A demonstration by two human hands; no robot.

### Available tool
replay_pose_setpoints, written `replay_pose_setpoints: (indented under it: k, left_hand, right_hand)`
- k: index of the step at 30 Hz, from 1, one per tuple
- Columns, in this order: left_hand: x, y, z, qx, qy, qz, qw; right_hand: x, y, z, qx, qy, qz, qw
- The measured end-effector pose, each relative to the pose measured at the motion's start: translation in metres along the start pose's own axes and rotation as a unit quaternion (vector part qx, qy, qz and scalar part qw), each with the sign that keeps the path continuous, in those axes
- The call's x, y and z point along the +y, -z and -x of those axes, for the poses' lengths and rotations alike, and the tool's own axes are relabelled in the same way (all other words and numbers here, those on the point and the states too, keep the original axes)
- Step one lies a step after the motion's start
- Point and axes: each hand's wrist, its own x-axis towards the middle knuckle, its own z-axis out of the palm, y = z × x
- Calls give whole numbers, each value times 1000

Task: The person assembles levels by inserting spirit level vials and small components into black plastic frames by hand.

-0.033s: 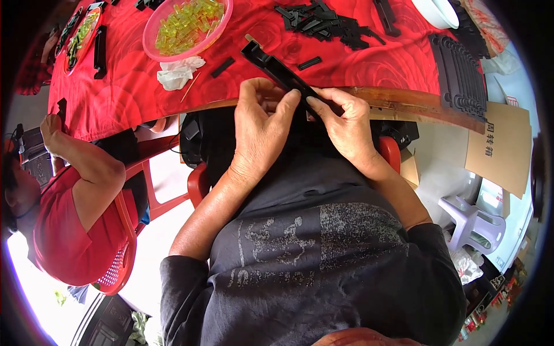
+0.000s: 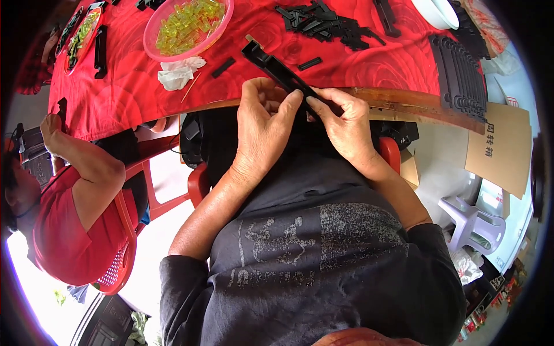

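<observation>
A long black channel-shaped plastic part (image 2: pixel 274 67) slants over the table's front edge, its far end towards the upper left. My left hand (image 2: pixel 264 124) grips its near half, with the thumb pressed on it and the fingers curled beneath. Closed on the same part is my right hand (image 2: pixel 344 122), its thumb close to the left thumb. The part's near end is hidden by my hands. Two short black strips lie beyond it on the red cloth, one strip (image 2: pixel 223 67) to the left and another strip (image 2: pixel 310 63) to the right.
A pink basin (image 2: pixel 148 41) holds yellow-green clear pieces, with crumpled tissue (image 2: pixel 179 72) beside it. Black strips (image 2: pixel 329 24) lie heaped farther back. Black parts (image 2: pixel 459 75) stand in a row at right, near a white bowl (image 2: pixel 437 12). A person in red (image 2: pixel 81 225) sits at left.
</observation>
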Motion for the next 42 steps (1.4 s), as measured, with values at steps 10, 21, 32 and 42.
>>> replay_pose_setpoints:
  k: [10,21,32,42]
  left_hand:
    - [4,-1,-5,22,-212,-140,967]
    - [29,-3,3,-86,-132,-380,911]
    - [22,-5,0,-152,-41,-118,981]
    - [18,-7,-1,-120,-141,-212,960]
  right_hand:
    - [-5,-1,-12,56,62,51,995]
    - [0,0,-12,75,156,146,974]
    - [-1,-1,-11,70,123,117,983]
    - [4,1,-14,90,103,97,986]
